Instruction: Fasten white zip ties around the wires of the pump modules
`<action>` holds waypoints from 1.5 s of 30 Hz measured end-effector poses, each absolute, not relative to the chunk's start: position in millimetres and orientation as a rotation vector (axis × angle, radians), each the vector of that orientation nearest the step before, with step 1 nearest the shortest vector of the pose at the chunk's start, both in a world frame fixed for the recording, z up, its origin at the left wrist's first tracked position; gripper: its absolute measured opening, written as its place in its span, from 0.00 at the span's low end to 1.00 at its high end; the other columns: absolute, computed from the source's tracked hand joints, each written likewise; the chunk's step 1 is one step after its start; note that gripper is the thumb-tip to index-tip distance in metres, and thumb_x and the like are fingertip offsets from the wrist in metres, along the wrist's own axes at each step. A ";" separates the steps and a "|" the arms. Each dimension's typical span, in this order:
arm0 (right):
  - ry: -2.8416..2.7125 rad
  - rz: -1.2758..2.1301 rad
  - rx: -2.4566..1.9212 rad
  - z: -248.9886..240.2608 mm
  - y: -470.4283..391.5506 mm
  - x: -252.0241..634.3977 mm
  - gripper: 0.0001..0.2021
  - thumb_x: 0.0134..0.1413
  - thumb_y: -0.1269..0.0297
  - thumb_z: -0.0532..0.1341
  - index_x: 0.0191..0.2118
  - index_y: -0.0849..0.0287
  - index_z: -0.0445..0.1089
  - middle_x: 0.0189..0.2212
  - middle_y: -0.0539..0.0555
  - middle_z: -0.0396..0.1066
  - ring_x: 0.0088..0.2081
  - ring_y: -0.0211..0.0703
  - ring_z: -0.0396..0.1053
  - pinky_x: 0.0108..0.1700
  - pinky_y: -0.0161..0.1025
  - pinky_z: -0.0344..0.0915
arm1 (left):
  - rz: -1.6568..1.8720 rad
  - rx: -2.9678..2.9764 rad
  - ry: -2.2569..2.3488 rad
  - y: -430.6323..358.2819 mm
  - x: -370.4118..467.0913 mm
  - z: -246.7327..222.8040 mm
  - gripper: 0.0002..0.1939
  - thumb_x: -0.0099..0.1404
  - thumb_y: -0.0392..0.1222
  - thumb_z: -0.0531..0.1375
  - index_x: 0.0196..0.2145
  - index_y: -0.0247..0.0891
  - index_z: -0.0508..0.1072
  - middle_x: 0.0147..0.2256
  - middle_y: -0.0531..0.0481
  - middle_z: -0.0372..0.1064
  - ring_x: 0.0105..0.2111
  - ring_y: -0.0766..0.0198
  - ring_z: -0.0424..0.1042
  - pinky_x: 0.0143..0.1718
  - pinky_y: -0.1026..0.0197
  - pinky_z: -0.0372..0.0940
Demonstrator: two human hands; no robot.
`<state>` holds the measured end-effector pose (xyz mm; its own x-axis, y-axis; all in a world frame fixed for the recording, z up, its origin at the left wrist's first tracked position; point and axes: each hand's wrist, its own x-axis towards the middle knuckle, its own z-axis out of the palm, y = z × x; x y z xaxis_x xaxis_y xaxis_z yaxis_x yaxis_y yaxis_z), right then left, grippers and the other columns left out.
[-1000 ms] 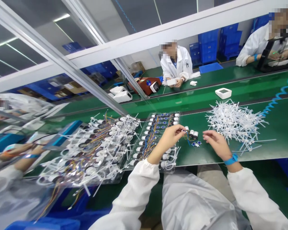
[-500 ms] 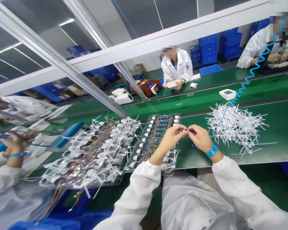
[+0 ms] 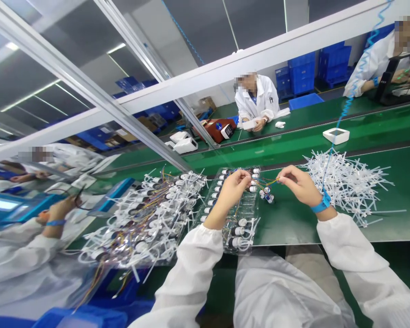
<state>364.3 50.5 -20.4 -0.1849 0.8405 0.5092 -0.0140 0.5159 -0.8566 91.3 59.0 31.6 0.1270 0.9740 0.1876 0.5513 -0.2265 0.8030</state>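
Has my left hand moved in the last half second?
Yes, leftward: against the clear tray, your left hand has shifted its fingers from beyond the right edge to within it.

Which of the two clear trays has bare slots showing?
The right tray, partly hidden by the left hand: bare slots show along its right side. The left tray is heaped over, with none to be seen.

The thin wires (image 3: 272,182) near the middle are showing a smooth plastic coating. Just left of them, the tray (image 3: 249,202) is shining as clear, glossy plastic. At right, the zip ties (image 3: 348,187) are looking like smooth, translucent plastic. The worktop (image 3: 300,228) is giving a soft sheen, the near sleeves (image 3: 198,255) are wrinkling as matt cloth, and the slanting frame bar (image 3: 89,89) at left is gleaming like smooth metal.
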 end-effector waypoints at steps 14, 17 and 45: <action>-1.082 1.128 -0.667 -27.5 72.1 387.7 0.26 0.62 0.33 0.71 0.42 0.47 0.62 0.39 0.52 0.83 0.45 0.54 0.83 0.50 0.56 0.82 | 1.049 1.629 1.475 72.7 75.5 11.1 0.09 0.75 0.47 0.62 0.41 0.40 0.73 0.39 0.47 0.82 0.43 0.56 0.84 0.50 0.49 0.80; -1.035 1.137 -0.692 -36.2 83.9 398.7 0.27 0.59 0.32 0.72 0.41 0.47 0.62 0.38 0.52 0.83 0.42 0.54 0.83 0.42 0.50 0.82 | 1.085 1.594 1.472 74.8 73.3 8.6 0.11 0.75 0.50 0.63 0.41 0.41 0.72 0.36 0.48 0.80 0.42 0.56 0.84 0.49 0.50 0.80; -1.219 1.160 -0.959 -97.8 93.9 376.1 0.17 0.72 0.40 0.61 0.43 0.47 0.61 0.24 0.42 0.70 0.23 0.40 0.68 0.25 0.35 0.63 | 0.554 1.980 1.302 112.3 159.4 -32.9 0.11 0.66 0.47 0.69 0.42 0.39 0.86 0.35 0.49 0.83 0.33 0.57 0.77 0.38 0.58 0.71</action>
<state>376.1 93.9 -97.8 -0.0248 0.9824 0.1850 -0.1357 0.1800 -0.9743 159.4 112.3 -32.9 0.4050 0.9140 -0.0218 0.6181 -0.2561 0.7432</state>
